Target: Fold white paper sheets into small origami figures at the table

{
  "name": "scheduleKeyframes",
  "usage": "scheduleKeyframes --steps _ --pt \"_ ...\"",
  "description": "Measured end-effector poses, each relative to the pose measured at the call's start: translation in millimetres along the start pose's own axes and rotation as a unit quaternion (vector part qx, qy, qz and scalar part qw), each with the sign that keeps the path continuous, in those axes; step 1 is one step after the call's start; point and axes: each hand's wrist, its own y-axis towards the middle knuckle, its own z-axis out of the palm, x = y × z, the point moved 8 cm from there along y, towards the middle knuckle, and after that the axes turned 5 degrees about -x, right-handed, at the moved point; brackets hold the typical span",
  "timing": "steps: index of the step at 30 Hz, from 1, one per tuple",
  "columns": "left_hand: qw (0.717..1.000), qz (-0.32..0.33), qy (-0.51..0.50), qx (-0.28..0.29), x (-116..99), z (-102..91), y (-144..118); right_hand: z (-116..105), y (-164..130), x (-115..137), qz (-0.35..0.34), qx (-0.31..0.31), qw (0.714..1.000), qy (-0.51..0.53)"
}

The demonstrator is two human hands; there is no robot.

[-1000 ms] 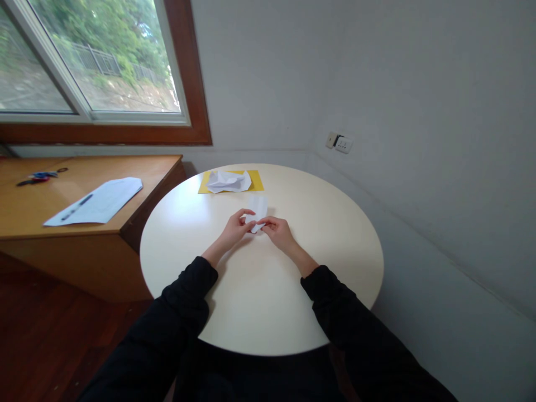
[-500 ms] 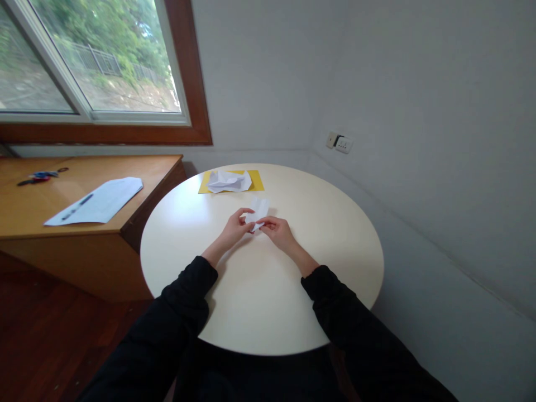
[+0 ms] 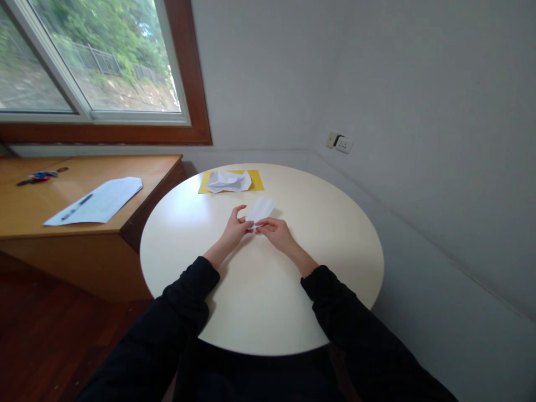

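A small piece of white paper [image 3: 260,208] with crease lines is held just above the round table, its far end tilted up and to the right. My left hand [image 3: 235,230] pinches its near left edge between thumb and lower fingers, while the index finger is raised off the sheet. My right hand [image 3: 277,231] pinches the near edge close beside the left thumb. The fingertips nearly meet and cover the near end of the paper.
Behind my hands, crumpled, folded white paper [image 3: 229,181] lies on a yellow sheet [image 3: 257,180] on the round table [image 3: 268,296]. At left, a wooden desk [image 3: 159,176] holds white sheets [image 3: 113,198], a dark pen [image 3: 77,206] and scissors [image 3: 39,176].
The paper's far end has swung slightly right and more of its surface shows. My left index finger has lifted away from the sheet. The right hand has hardly moved.
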Motion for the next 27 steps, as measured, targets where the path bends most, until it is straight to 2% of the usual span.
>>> scheduleKeyframes --steps 4,9,13,18,23,27 --pt "1.000 -0.016 -0.010 -0.011 -1 0.9 -3 0 0 4 -0.011 -0.001 1.000 -0.005" --pt "0.999 -0.014 0.047 -0.004 6 -2.5 4 -4 1 3 0.001 -0.017 0.999 -0.030" --pt "0.995 0.024 0.089 0.035 8 -1.3 9 -8 3 -2 0.012 -0.033 0.999 -0.031" --pt "0.986 0.046 0.141 0.078 1 6.2 3 -9 5 -4 0.021 -0.036 0.999 -0.020" --pt "0.974 0.092 0.206 0.036 -16 5.6 -3 -4 1 0 0.027 0.007 0.997 -0.075" --pt "0.965 0.083 0.248 0.019 -15 3.6 -3 1 -2 2 0.024 0.039 0.995 -0.088"
